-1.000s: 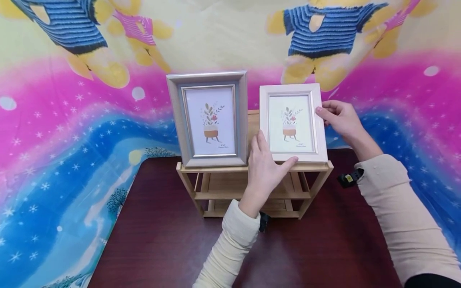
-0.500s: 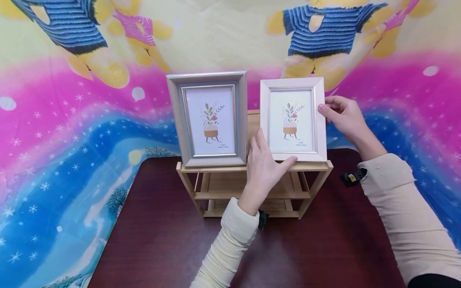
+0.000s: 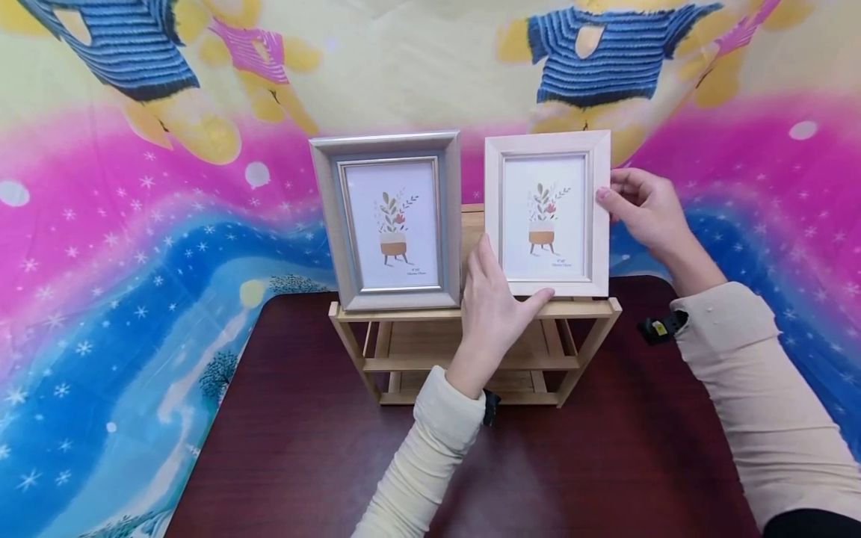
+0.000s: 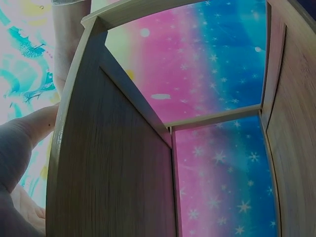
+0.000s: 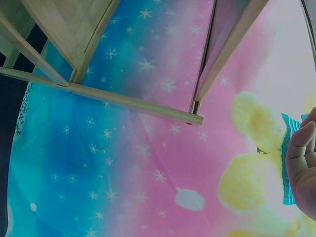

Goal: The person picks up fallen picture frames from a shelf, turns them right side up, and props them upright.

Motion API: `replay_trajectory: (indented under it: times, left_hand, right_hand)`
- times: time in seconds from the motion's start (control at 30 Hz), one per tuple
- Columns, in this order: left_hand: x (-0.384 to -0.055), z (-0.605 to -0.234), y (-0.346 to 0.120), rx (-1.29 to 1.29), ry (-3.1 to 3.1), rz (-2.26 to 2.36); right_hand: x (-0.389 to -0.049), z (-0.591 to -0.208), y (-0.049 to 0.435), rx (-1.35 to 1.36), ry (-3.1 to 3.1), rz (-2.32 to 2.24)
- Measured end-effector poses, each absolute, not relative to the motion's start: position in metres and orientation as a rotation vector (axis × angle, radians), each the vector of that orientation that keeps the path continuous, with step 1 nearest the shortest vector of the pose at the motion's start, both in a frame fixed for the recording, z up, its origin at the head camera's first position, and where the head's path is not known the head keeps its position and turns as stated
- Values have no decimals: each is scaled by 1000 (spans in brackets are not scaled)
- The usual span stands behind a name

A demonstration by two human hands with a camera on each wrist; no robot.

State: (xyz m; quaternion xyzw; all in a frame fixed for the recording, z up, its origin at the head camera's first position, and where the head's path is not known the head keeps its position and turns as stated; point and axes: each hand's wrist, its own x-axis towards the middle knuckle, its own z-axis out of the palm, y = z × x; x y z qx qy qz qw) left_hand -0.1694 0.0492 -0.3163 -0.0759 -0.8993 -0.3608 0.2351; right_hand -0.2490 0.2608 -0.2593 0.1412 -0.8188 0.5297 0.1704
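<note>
Upward has gone the top of the white photo frame [image 3: 546, 288] since a second ago, my right hand [image 3: 651, 211] rising with it, while my left hand [image 3: 489, 310] has barely shifted. That frame is at the front edge of the wooden rack's [image 3: 406, 365] top, towards its right corner; whether its bottom edge rests fully on the wood I cannot tell. With the right I pinch its right side, thumb on the front border and fingers going behind, probably so I can steer the tilt without covering the picture. My left is spread rather than clenched: fingers along the frame's lower left side, thumb at its bottom border, likely to keep that corner from sliding. Beside it, the grey photo frame [image 3: 402, 300] stands unheld near the front left corner, also facing me, I suppose so both can be seen together. Under the rack is the tabletop [image 3: 289, 448].
</note>
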Motion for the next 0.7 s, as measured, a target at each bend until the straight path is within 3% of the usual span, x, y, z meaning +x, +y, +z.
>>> replay_trajectory:
  times: [0.7]
  left_hand:
    - [-171, -320, 49, -318, -2333, -1016]
  right_hand:
    - [-243, -248, 265, 604, -2086, 1698]
